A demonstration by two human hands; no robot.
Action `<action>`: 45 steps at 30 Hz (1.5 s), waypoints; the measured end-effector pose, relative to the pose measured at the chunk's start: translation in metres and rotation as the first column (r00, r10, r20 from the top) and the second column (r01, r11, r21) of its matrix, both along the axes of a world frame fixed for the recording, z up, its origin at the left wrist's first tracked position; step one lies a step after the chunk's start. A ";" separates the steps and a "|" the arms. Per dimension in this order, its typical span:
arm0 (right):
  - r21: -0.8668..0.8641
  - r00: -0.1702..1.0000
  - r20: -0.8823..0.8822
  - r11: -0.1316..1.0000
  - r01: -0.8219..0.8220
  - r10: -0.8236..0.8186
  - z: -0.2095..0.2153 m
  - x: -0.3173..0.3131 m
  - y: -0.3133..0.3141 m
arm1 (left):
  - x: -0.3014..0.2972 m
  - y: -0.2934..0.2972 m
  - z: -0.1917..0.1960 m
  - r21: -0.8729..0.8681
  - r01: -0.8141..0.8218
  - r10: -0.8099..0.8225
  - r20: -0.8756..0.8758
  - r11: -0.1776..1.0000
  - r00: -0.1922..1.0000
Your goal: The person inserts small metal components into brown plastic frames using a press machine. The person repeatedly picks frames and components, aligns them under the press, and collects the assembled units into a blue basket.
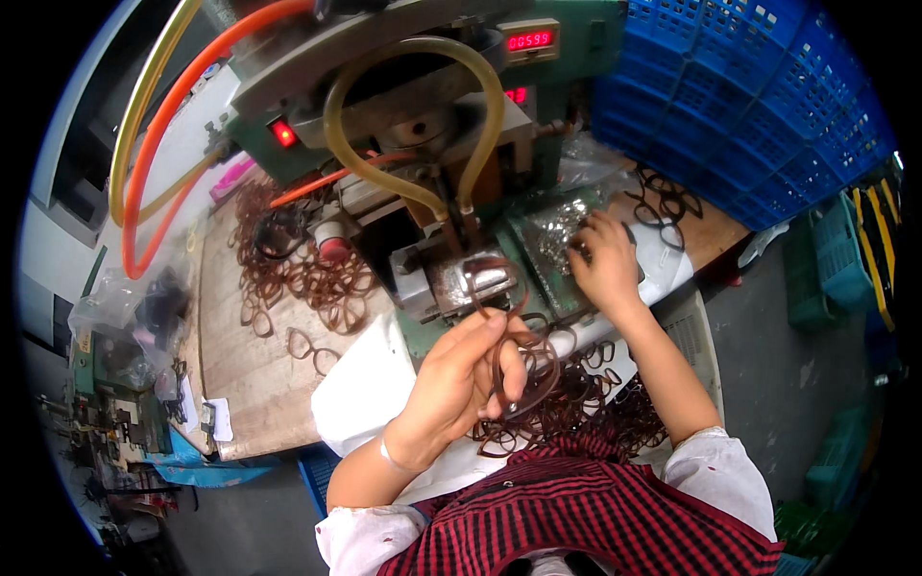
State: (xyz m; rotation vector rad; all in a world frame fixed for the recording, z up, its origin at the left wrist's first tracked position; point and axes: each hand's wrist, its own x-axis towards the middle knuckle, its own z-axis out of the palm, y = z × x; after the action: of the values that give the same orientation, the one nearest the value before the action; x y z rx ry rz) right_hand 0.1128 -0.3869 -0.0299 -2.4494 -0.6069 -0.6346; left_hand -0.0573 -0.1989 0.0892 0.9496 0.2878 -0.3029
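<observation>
Head view: left hand (459, 376) pinching brown eyeglass frame (519, 370) below press (471, 278). Right hand (603, 261) curled into small metal parts (557, 230) at tabletop's right edge. Likely loading step; needs fitting part to frame.

1. The left hand (459, 376) grips a brown eyeglass frame (523, 360) just before the green press machine (423, 144).
2. The right hand (603, 259) rests on a tray of small metal parts (555, 228).
3. Brown frames (307, 274) lie heaped on the wooden bench (250, 384), toward its left edge.

White short sleeves (715, 466) — red-black checked apron (576, 514)
</observation>
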 end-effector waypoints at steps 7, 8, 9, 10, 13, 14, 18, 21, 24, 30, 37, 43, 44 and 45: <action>0.132 0.990 -0.119 0.989 -0.060 0.076 0.011 0.005 0.009 | 0.002 -0.016 -0.012 -0.020 -0.108 0.108 0.005 0.994 0.994; 0.087 0.996 -0.023 0.992 -0.086 0.088 0.009 0.004 0.013 | 0.004 -0.017 -0.011 -0.023 -0.113 0.113 0.013 0.993 0.994; 0.032 0.971 0.013 0.970 -0.240 0.239 0.006 0.008 0.019 | 0.003 -0.016 -0.010 -0.019 -0.124 0.124 0.009 0.992 0.992; -0.101 0.944 -0.005 0.939 -0.330 0.331 0.010 0.006 0.024 | 0.003 -0.016 -0.009 -0.015 -0.138 0.138 0.006 0.990 0.990; -0.245 0.922 -0.012 0.893 -0.379 0.388 0.004 0.032 0.029 | -0.002 -0.009 -0.017 0.070 -0.041 0.039 0.037 0.997 0.999; -0.238 0.917 0.135 0.910 -0.339 0.376 -0.001 0.042 0.028 | -0.006 0.000 -0.023 0.065 0.030 -0.034 0.060 0.997 0.998; 0.120 0.980 0.089 0.975 -0.188 0.178 0.007 0.026 0.011 | -0.044 0.061 -0.056 0.794 -0.381 -0.076 0.468 0.473 0.881; 0.203 0.995 0.002 0.974 -0.097 0.099 0.009 0.020 -0.005 | -0.052 0.156 -0.102 0.759 -0.353 -0.038 0.398 -0.548 0.916; 0.322 0.974 -0.193 0.946 -0.049 0.117 0.013 0.018 0.008 | -0.085 0.241 -0.158 0.667 -0.266 -0.057 0.318 -0.696 0.946; 0.420 0.970 -0.157 0.901 -0.102 0.184 0.023 0.017 0.014 | -0.050 0.342 -0.147 0.657 -0.311 0.064 0.480 -0.687 0.875; 0.486 0.948 -0.295 0.873 0.041 0.120 0.021 -0.001 -0.010 | -0.051 0.362 -0.193 0.878 -0.285 0.381 0.432 -0.385 0.818; 0.639 0.847 -0.369 0.766 -0.067 0.382 0.049 -0.041 -0.009 | -0.059 0.232 -0.149 0.770 -0.403 0.077 0.501 -0.495 0.862; 0.617 0.841 -0.302 0.764 -0.187 0.450 0.067 -0.043 0.003 | -0.057 0.220 -0.128 0.658 -0.414 -0.030 0.512 -0.629 0.858; 0.644 0.798 -0.281 0.722 -0.255 0.533 0.080 -0.044 0.015 | -0.050 0.208 -0.117 0.518 -0.436 -0.144 0.510 -0.736 0.848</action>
State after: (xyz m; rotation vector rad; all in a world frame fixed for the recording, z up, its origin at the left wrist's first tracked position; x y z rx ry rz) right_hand 0.0686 -0.3714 0.0501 -1.7035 -0.6180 -0.0276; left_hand -0.1076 0.0090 -0.0275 3.0506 0.4557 1.1352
